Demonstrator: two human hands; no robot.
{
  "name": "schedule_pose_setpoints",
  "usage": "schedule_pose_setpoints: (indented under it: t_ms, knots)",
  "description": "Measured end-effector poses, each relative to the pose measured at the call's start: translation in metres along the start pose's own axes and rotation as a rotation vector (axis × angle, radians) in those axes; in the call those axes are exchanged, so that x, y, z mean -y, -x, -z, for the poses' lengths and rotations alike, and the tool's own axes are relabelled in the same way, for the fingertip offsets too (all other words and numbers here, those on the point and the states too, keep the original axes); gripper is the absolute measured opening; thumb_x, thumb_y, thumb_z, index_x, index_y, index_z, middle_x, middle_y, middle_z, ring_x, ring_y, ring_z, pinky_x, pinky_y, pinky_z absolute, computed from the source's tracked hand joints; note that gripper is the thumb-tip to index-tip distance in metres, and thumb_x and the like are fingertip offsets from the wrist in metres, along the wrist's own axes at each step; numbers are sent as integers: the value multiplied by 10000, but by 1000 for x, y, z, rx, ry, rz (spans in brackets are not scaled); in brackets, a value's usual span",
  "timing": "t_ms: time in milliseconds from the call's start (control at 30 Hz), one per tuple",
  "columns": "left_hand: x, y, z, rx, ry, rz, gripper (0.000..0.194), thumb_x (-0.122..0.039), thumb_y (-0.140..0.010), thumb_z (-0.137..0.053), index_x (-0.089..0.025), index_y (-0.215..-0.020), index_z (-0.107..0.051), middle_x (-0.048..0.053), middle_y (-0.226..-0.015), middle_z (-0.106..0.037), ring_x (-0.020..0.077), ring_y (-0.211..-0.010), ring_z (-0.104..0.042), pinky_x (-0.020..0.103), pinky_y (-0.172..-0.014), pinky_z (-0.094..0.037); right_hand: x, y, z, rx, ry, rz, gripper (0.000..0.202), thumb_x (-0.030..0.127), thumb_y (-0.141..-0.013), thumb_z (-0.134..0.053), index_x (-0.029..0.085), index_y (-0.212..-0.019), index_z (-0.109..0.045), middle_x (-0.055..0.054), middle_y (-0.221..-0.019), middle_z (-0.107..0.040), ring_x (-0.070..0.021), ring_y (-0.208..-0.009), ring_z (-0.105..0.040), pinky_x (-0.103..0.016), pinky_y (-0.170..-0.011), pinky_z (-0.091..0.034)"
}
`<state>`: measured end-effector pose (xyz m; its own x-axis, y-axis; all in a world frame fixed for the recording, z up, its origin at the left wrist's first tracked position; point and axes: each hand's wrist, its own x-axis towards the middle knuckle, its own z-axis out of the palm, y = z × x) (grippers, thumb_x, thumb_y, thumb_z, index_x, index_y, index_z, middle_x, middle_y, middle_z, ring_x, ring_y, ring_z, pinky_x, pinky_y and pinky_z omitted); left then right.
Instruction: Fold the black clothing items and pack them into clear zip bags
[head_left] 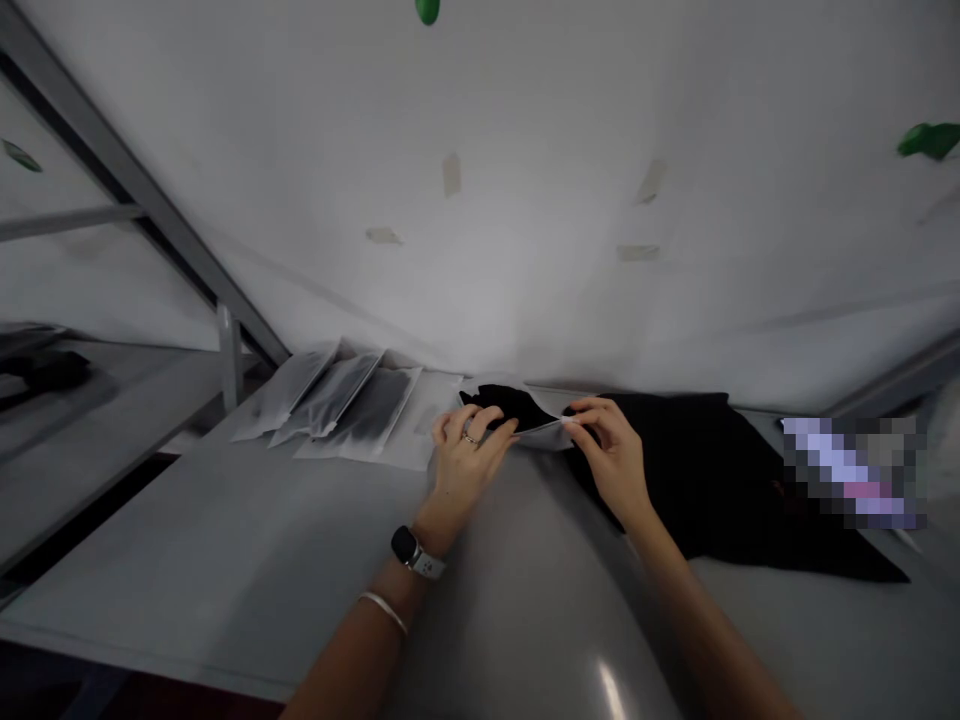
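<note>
A translucent zip bag (551, 436) with black cloth (510, 400) inside is held up between my two hands near the back of the table. My left hand (472, 445), with a ring on one finger, has its fingers closed on the bag's left part. At the bag's right corner, my right hand (611, 450) pinches the edge between thumb and fingers. A large black cloth (697, 480) lies flat just right of my right hand. Left of my left hand rest several filled translucent bags (375, 410), overlapping one another.
The grey table (187, 560) reaches back to a white sheet wall (540, 280) with tape pieces. A metal frame (180, 255) slants at the left, beside another surface with dark items (52, 370). A blurred, pixelated object (855, 475) is at the right.
</note>
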<state>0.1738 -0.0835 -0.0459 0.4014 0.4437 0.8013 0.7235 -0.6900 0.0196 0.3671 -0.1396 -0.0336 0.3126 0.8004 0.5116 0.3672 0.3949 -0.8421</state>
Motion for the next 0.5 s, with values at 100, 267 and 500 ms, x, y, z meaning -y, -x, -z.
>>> schedule_pose_setpoints:
  t_ms: [100,267,500]
  knots:
    - [-3,-7,8,-7,114,-81,118,-267,-917,-571,-258,-936,-687,2,-917,-734,187,-949,-610,389,-886,-326,4,1,1,76,-247,-134,102,311,-847,-635,231,-812,-690,-46,-962,-683,-195,-919,-623,-345,-815,-478]
    - [-10,-16,23,-28,162,-89,165,-178,-945,-501,-223,-984,-655,-13,-761,-707,152,-799,-605,360,-845,-334,-2,9,-8,56,-458,-289,121,346,-819,-674,234,-842,-712,-8,-807,-684,-152,-760,-613,-289,-713,-461]
    - [-20,-18,23,91,233,-97,201,-320,-920,-546,-185,-789,-619,26,-781,-668,178,-775,-546,322,-726,-393,-5,14,-15,56,-413,-225,86,317,-833,-647,241,-832,-687,-12,-857,-673,-161,-814,-610,-305,-751,-465]
